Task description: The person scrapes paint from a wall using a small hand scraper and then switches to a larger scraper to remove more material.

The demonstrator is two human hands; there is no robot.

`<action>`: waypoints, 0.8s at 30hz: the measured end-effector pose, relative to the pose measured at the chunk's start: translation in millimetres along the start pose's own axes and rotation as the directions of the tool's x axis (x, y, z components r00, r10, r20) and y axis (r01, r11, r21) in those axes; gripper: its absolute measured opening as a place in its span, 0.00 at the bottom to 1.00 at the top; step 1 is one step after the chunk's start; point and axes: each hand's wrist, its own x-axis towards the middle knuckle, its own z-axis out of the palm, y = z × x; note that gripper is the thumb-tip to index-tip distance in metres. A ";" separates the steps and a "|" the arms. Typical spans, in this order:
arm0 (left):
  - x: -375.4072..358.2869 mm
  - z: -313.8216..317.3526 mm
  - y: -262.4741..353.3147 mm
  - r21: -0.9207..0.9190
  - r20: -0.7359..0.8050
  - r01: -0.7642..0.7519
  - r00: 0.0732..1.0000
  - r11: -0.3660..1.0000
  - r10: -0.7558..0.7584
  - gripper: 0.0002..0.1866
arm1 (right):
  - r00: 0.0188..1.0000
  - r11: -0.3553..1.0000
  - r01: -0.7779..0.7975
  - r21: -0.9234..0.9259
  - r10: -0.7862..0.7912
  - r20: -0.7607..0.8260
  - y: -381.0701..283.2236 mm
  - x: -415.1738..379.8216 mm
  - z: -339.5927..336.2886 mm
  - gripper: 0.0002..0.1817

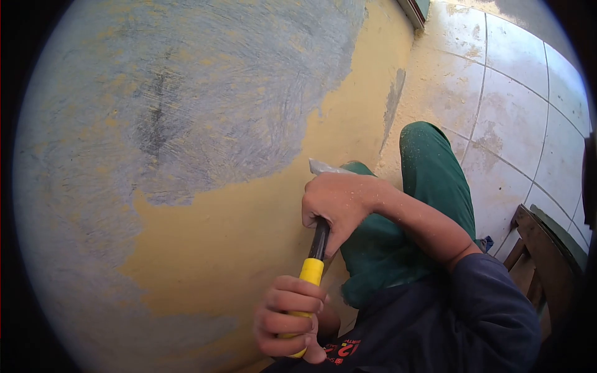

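My left hand (289, 317) is wrapped around the yellow grip of a scraper (311, 271), low in the view. Higher up, my right hand (339, 202) closes over the tool's black shaft, close to its head. A pale, dusty blade end (326, 166) sticks out past the right knuckles; the rest of the head is hidden under that hand. Beside both hands is a wall (217, 255) with yellow paint. Its upper and left parts show a grey, scratched surface (230, 112) with yellow flecks and a dark smudge.
White floor tiles (510, 93) run along the wall's foot, strewn with pale flakes and dust (413, 102). My bent knee in green trousers (432, 161) is close to the wall. A dark wooden piece of furniture (544, 248) stands at the right.
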 end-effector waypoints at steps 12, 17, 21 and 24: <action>-18.1 10.6 -32.2 0.251 -0.244 0.060 0.970 0.966 0.003 0.22 | 0.677 0.982 -0.031 -0.184 -0.115 -0.727 49.1 39.4 40.7 0.21; -22.6 -1.2 -39.2 0.004 -0.032 0.224 0.974 0.975 -0.224 0.11 | 0.671 0.960 -0.061 -0.275 -0.165 -0.723 66.2 38.9 35.3 0.22; -28.3 -0.7 -41.1 -0.041 -0.069 0.207 0.975 0.977 -0.209 0.14 | 0.680 0.957 -0.030 -0.287 -0.191 -0.708 71.9 37.3 35.6 0.22; -28.8 -1.8 -47.0 -0.080 -0.068 0.239 0.967 0.968 -0.244 0.14 | 0.705 0.958 -0.038 -0.283 -0.175 -0.687 79.9 32.4 31.6 0.22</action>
